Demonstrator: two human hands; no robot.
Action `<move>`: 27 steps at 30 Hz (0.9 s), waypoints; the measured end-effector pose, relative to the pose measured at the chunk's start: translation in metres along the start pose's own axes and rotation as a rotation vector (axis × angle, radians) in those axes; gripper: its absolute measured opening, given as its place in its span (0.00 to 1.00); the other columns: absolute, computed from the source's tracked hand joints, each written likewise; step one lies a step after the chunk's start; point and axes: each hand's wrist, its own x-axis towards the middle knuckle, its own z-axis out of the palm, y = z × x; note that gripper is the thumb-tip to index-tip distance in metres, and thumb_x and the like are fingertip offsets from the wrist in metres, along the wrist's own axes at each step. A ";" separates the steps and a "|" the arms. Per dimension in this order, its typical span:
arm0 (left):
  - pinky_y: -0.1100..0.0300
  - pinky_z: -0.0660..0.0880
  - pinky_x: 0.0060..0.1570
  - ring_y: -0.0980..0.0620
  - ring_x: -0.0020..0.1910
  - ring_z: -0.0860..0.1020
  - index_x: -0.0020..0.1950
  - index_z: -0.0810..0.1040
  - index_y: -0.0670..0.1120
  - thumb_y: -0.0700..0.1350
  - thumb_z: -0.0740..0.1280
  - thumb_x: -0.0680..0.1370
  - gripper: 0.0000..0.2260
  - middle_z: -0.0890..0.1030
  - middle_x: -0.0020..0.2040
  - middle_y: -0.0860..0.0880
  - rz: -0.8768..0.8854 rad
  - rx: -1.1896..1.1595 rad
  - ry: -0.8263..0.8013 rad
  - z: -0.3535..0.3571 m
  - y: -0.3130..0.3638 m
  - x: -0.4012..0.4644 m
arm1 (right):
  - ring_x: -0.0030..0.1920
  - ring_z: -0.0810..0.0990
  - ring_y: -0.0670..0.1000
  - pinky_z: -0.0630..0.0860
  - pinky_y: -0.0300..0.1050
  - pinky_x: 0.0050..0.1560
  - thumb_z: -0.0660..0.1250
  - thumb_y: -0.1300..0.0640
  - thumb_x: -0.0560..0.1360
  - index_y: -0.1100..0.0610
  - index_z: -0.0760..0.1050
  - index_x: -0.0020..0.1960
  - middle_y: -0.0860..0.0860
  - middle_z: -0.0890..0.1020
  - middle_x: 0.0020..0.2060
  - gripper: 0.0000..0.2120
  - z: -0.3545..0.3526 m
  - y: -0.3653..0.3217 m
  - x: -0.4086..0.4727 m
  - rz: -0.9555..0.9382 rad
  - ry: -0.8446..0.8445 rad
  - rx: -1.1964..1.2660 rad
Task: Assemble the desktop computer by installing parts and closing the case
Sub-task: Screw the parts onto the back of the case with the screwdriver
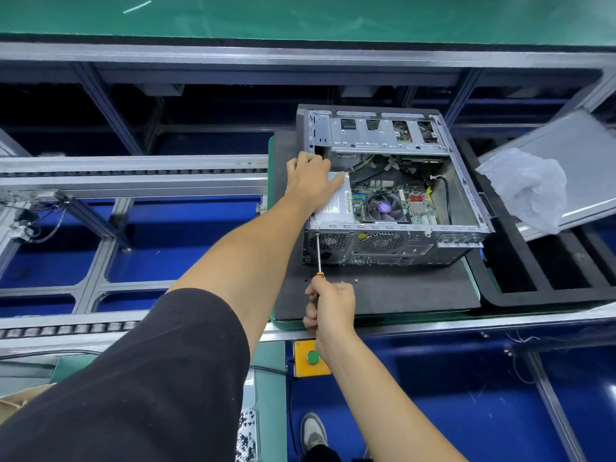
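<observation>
One computer case (pixel 393 181), one screwdriver (pixel 319 258), two hands (pixel 311 181).

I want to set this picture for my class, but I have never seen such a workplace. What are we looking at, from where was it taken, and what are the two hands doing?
The single picture comes from a camera worn on a person's head, looking down over both arms. On a dark mat lies a desktop computer case on its side, open, showing the circuit board and a cooling fan. The left hand rests flat on the grey power supply box inside. The right hand grips a screwdriver whose tip meets the case's back panel near its top corner. To the right, the loose side panel leans with a plastic bag on it.
</observation>
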 end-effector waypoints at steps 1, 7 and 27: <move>0.49 0.59 0.59 0.46 0.62 0.67 0.40 0.69 0.50 0.63 0.54 0.81 0.19 0.70 0.48 0.51 0.000 -0.008 0.002 0.000 0.000 0.000 | 0.22 0.63 0.49 0.59 0.37 0.22 0.65 0.67 0.73 0.59 0.69 0.48 0.52 0.73 0.28 0.08 -0.002 0.000 0.000 -0.028 0.016 -0.012; 0.49 0.60 0.60 0.46 0.62 0.68 0.40 0.69 0.51 0.63 0.54 0.80 0.19 0.70 0.46 0.53 0.005 -0.013 0.008 0.002 -0.001 0.001 | 0.28 0.82 0.51 0.64 0.38 0.23 0.62 0.60 0.79 0.59 0.73 0.46 0.57 0.87 0.38 0.05 -0.006 -0.001 -0.002 -0.010 0.012 -0.035; 0.50 0.59 0.59 0.47 0.61 0.67 0.40 0.70 0.50 0.63 0.54 0.80 0.19 0.71 0.47 0.53 0.002 -0.037 0.013 0.004 -0.002 0.001 | 0.25 0.80 0.49 0.61 0.34 0.19 0.63 0.57 0.80 0.57 0.74 0.46 0.55 0.88 0.43 0.06 -0.005 -0.010 -0.005 0.192 -0.064 0.093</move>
